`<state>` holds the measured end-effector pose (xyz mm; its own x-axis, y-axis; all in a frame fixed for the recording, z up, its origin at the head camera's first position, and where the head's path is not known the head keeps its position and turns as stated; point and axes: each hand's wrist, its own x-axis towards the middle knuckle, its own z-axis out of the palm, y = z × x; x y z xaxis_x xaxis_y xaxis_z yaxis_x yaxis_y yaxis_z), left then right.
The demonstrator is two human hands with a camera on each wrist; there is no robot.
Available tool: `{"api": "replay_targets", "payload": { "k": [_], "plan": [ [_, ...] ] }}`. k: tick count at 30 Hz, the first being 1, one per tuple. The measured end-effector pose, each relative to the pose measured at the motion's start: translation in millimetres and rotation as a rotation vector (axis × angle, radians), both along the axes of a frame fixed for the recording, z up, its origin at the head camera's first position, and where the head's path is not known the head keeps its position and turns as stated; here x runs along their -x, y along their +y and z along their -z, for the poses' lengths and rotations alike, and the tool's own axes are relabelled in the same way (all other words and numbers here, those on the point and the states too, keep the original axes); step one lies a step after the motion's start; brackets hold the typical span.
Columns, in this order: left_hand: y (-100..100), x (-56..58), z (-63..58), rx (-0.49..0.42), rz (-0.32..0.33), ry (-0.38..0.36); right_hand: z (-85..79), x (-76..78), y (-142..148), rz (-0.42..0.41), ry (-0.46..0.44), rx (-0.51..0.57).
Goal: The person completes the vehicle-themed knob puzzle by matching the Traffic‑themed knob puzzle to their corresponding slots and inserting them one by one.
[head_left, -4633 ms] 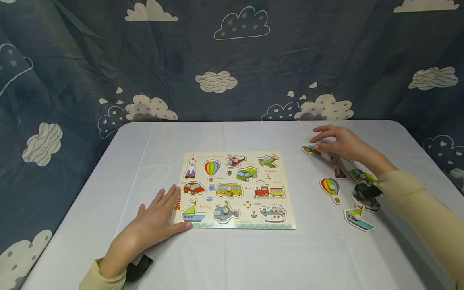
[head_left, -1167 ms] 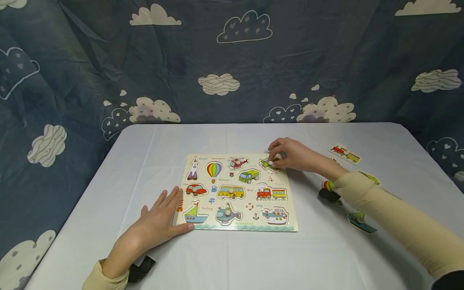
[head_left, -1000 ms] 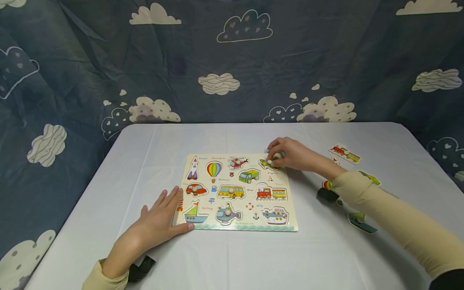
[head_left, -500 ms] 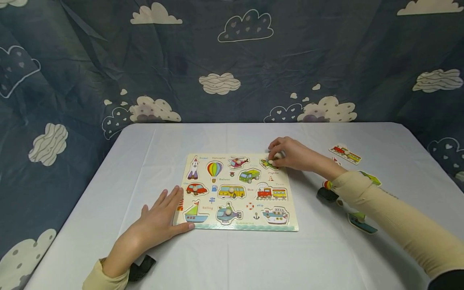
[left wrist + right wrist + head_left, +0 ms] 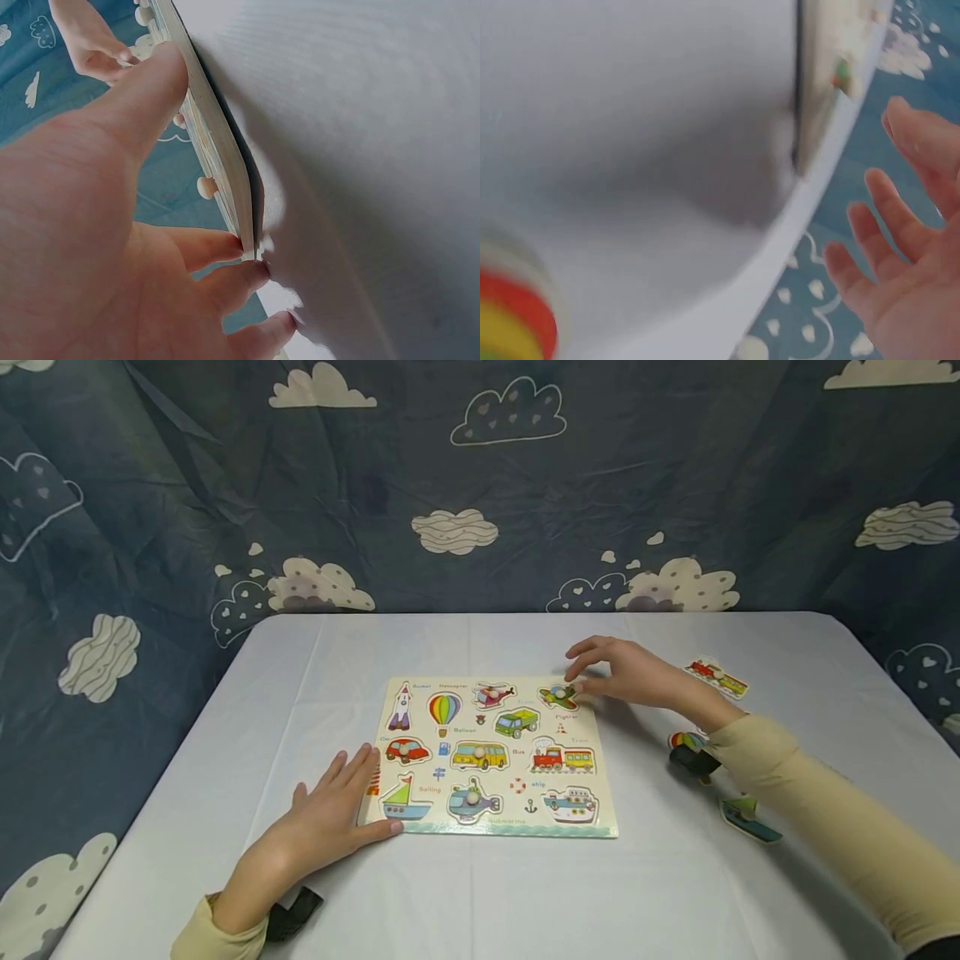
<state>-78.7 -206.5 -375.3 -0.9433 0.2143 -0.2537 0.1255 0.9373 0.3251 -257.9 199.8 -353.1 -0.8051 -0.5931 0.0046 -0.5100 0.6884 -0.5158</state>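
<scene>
A wooden knob puzzle board (image 5: 465, 777) with vehicle pictures lies on the white table. My left hand (image 5: 318, 818) rests at its left edge, fingers spread and thumb at the front corner; in the left wrist view the thumb and fingertips touch the board's side (image 5: 217, 142). At the board's back right corner sits the green airplane piece (image 5: 558, 697) in its slot. Just right of it hovers my right hand (image 5: 630, 672), fingers loosely bent and holding nothing. Helicopter (image 5: 493, 696), car (image 5: 405, 751), bus (image 5: 480, 756) and submarine (image 5: 472, 802) pieces with knobs are in the board.
Loose pieces lie to the right: a train (image 5: 716, 678), a balloon (image 5: 686, 742) partly behind the black wrist strap (image 5: 694, 762), and a sailboat (image 5: 748, 818). The right sleeve (image 5: 810, 810) covers part of that area. A dark cloud-patterned cloth (image 5: 480, 477) hangs behind the table.
The right hand carried the airplane piece from the loose pieces to the board, pressed it at its slot, then let go and lifted slightly right. The left hand stayed at the board's edge.
</scene>
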Motion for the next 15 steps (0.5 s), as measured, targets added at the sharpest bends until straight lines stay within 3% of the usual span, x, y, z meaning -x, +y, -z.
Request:
{"api": "replay_targets", "payload": {
  "k": [7,15],
  "plan": [
    [0,0.3,-2.3,0.003,0.002,-0.003,-14.8,-7.2,22,0.090,0.013,-0.016],
    [1,0.5,-0.4,0.009,0.002,-0.002,-21.5,-24.3,44,0.124,-0.014,-0.010]
  ]
}}
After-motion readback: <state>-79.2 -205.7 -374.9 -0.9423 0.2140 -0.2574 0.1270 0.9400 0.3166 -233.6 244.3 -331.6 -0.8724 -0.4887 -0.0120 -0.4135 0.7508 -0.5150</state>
